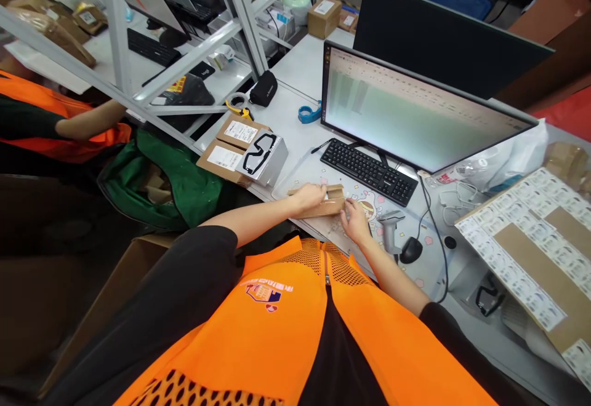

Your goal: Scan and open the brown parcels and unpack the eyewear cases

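At the desk's front edge, in the head view, lies a small brown cardboard box point(324, 209) with its top open. My left hand point(310, 197) reaches over its left part, fingers curled at the opening. Those fingertips are partly hidden, and what they touch inside is too small to make out. My right hand point(355, 220) holds the box's right end, thumb and fingers closed on the corner. Left of the box stands a white box printed with black goggles point(261, 155), beside labelled brown cartons point(225, 157).
A keyboard point(368, 171) and monitor point(415, 111) stand behind the box. To the right are a barcode scanner point(390, 231), a mouse point(412, 250) and a label-covered cardboard sheet point(530, 258). A metal frame point(184, 61) and green bag point(152, 178) are left, near another person's arm point(92, 120).
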`<state>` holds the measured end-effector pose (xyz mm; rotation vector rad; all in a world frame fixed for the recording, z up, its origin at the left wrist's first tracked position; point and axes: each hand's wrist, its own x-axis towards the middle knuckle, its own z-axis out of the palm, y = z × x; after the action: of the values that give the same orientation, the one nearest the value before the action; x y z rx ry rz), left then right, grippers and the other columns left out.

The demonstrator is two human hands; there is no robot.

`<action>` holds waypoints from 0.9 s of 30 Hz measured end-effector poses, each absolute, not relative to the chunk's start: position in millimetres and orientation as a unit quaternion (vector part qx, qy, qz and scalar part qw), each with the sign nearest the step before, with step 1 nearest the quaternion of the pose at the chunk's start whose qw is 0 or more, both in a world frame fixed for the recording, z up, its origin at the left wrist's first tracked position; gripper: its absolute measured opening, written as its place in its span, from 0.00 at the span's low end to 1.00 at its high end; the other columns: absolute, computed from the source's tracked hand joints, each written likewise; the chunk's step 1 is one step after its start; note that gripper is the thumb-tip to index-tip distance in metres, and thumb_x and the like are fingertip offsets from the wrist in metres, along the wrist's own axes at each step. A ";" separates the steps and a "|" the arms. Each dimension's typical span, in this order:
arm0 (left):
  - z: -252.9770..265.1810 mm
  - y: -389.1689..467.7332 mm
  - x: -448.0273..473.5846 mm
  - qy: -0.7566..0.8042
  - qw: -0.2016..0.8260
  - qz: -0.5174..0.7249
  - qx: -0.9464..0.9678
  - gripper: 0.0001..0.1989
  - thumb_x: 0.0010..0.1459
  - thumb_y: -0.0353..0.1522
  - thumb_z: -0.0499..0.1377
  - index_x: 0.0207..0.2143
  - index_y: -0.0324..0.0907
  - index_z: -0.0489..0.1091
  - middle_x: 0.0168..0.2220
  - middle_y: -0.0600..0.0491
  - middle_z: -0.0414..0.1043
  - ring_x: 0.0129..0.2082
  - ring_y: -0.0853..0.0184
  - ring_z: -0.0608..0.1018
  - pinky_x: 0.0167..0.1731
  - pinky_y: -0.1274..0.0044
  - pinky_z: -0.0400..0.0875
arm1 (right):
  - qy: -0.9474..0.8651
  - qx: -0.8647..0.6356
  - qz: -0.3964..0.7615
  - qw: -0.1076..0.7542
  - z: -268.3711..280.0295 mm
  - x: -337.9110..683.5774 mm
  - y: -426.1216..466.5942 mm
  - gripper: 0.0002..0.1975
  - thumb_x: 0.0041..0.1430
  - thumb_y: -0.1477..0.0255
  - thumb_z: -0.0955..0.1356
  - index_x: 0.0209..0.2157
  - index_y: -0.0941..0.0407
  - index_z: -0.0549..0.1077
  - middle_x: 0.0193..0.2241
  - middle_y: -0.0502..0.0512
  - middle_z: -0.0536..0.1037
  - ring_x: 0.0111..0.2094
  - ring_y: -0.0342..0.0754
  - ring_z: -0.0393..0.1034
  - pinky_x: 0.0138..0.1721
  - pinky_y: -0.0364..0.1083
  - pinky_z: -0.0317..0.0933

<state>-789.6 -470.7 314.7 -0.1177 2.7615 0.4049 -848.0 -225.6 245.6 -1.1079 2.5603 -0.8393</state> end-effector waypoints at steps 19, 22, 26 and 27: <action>269.5 -521.4 -783.3 0.961 -0.012 0.196 -0.195 0.17 0.73 0.35 0.56 0.56 0.38 0.77 0.53 0.38 0.81 0.55 0.51 0.80 0.57 0.64 0.72 | 0.806 -0.543 -0.049 0.233 344.7 -837.8 -251.2 0.22 0.74 0.60 0.68 0.61 0.57 0.79 0.53 0.68 0.82 0.59 0.64 0.73 0.65 0.59 0.60; 272.6 -509.6 -776.3 0.978 -0.082 0.163 -0.104 0.14 0.72 0.29 0.54 0.50 0.38 0.79 0.51 0.38 0.79 0.53 0.51 0.79 0.56 0.62 0.72 | 0.791 -0.522 0.025 0.320 349.7 -839.2 -240.8 0.27 0.79 0.58 0.62 0.70 0.54 0.72 0.51 0.66 0.85 0.52 0.62 0.80 0.54 0.53 0.68; 278.0 -485.2 -757.2 0.977 -0.052 0.199 0.058 0.13 0.72 0.30 0.54 0.51 0.41 0.79 0.49 0.42 0.80 0.50 0.56 0.80 0.52 0.67 0.73 | 0.780 -0.530 0.065 0.326 348.7 -846.1 -267.8 0.28 0.81 0.61 0.56 0.71 0.56 0.70 0.52 0.69 0.85 0.52 0.61 0.83 0.51 0.52 0.69; 280.2 -480.5 -752.2 0.973 -0.013 0.213 0.086 0.13 0.72 0.31 0.56 0.51 0.42 0.78 0.48 0.43 0.81 0.49 0.57 0.81 0.49 0.69 0.73 | 0.777 -0.533 0.074 0.327 349.3 -847.2 -278.7 0.27 0.81 0.61 0.56 0.67 0.58 0.74 0.52 0.71 0.85 0.51 0.62 0.83 0.51 0.52 0.70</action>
<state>-752.2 -480.5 280.2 0.2733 3.0823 0.6741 -847.2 -278.7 349.3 -1.3951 2.0343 0.1948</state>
